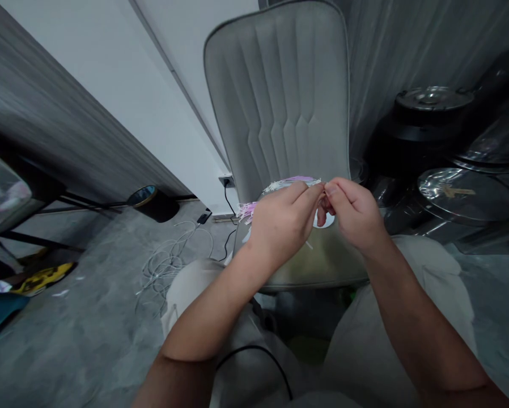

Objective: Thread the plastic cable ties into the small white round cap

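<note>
Light-coloured trouser legs (373, 340) and a loop of black cable (275, 362) are right up under the lens, with both bare forearms reaching over them to a grey padded chair (280, 85). Its seat is doing tabletop duty. Lying on it is a pile of thin pink and white strips (246, 211), partly blocked by the left hand (286, 218).

So the relation that matters, imo: the pile sits beyond the hands and off to the left of where the fingertips meet, so the left hand is clearly nearer. What I can see of it spreads mostly side to side, with strip ends poking out past the left knuckles. The right hand (356, 215) comes in from the other side, fingertips touching or nearly touching the left's.

Grip check: right grip is closed, thumb pressed to finger. Left grip, can't call it, the thumb is hidden. If something's pinched in there, it's too small to make out.

Also, a round white piece (323, 220) shows just below the fingertips, and one loose white strip (309, 245) lies at a slant on the near part of the seat, again closer to the left hand.
</note>
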Tool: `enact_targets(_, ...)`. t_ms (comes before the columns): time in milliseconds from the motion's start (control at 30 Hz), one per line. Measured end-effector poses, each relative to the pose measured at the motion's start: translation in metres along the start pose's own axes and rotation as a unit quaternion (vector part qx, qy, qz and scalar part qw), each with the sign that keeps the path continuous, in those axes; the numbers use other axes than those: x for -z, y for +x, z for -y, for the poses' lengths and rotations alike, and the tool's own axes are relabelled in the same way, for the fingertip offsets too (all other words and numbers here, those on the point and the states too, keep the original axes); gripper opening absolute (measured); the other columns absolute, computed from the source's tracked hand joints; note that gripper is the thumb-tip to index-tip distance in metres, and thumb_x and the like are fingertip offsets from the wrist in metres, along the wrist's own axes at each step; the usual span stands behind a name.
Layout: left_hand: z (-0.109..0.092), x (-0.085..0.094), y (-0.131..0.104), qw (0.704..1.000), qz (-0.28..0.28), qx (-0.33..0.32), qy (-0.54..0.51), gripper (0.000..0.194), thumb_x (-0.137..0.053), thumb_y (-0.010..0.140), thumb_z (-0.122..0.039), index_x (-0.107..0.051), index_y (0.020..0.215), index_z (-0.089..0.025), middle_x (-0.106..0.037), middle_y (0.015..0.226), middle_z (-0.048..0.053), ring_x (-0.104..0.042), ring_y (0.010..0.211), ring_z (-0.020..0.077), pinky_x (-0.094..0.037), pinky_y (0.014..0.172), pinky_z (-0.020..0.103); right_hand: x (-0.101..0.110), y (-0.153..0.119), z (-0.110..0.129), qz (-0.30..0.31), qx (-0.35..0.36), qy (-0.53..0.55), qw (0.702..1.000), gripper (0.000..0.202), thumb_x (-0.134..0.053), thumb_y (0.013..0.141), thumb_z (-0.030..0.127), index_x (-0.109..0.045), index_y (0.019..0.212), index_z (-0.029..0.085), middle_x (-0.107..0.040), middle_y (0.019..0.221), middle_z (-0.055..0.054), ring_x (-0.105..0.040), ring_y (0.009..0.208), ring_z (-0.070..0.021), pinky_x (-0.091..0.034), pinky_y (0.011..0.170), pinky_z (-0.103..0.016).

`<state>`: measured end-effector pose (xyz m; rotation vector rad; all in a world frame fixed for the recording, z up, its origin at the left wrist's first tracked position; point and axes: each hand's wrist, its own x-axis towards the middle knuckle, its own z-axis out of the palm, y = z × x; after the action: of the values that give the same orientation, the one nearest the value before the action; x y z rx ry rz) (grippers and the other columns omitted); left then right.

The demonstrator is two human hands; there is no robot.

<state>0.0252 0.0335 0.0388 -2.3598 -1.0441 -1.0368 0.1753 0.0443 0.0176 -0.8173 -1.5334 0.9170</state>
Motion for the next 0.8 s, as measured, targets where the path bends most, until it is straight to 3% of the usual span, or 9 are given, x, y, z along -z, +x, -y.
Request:
enact_targets(167,0.003,-0.006,-0.002,0.999,-0.023,-0.034,0.000,0.020,-0.046,0.095,-0.021,-0.063,0.104,-0.017,-0.058,0.069,0.000,-0.052,0.060,0.0110,-0.033,0.055,0.025,0.008,-0.001,0.001,0.034,0.010,-0.026,0.999,0.036,-0.043,0.097,0.037,-0.052,0.066,0.020,-0.055,0.056,0.003,-0.052,0.056,-0.0107,-0.040,0.058,-0.027)
enact_targets(433,0.004,-0.011,-0.003,0.993,-0.060,-0.033,-0.094,0.016,-0.054,0.092,-0.021,-0.065,0.103,-0.019,-0.058,0.068,-0.001,-0.053,0.061,0.0100,-0.040,0.058,0.023,0.018,-0.004,0.010,0.042,0.025,-0.056,0.997,0.039,-0.045,0.095,0.035,-0.048,0.059,0.020,-0.049,0.055,0.003,-0.050,0.056,-0.0116,-0.036,0.055,-0.028)
enact_targets(800,0.004,-0.011,-0.004,0.988,-0.078,-0.019,-0.131,0.013,-0.058,0.089,-0.018,-0.066,0.099,-0.015,-0.064,0.073,0.001,-0.056,0.064,0.0094,-0.043,0.059,0.022,0.009,-0.003,0.004,0.031,0.013,0.010,0.999,0.043,-0.043,0.096,0.042,-0.046,0.058,0.020,-0.048,0.053,0.003,-0.049,0.053,-0.0110,-0.038,0.054,-0.027)
